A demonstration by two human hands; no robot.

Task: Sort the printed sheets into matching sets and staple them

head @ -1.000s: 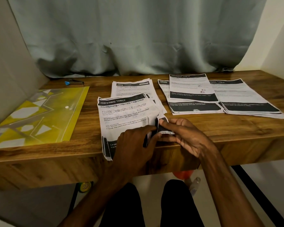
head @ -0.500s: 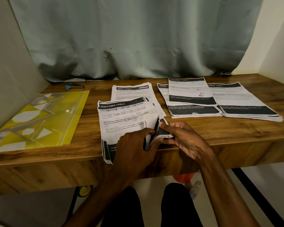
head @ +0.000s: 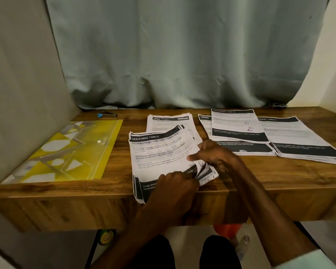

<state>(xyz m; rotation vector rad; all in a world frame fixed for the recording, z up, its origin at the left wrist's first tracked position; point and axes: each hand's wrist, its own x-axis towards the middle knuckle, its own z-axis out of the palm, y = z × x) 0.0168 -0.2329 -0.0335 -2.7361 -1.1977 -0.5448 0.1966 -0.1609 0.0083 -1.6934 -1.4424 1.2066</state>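
Observation:
A stack of printed sheets (head: 159,154) headed "PRESSING TABLE" lies at the table's front edge, its lower end hanging over. My left hand (head: 175,185) grips the stack's lower right part. My right hand (head: 213,154) pinches the fanned lower right corners of the sheets, thumb on top. Behind it lies another pile (head: 169,121) headed "2652". To the right lie three overlapping piles (head: 239,125) of sheets with dark bands. A small stapler (head: 107,114) with a blue end sits at the back left.
A yellow plastic folder (head: 70,152) covers the left of the wooden table (head: 279,175). A grey curtain (head: 182,55) hangs behind. Below the table are my knees, an orange object (head: 227,230) and a clear bottle (head: 242,245).
My right hand has moved up over the stack's right edge, with its thumb now pressing on the top sheet. The lifted corner sheets are flatter. The camera has come closer.

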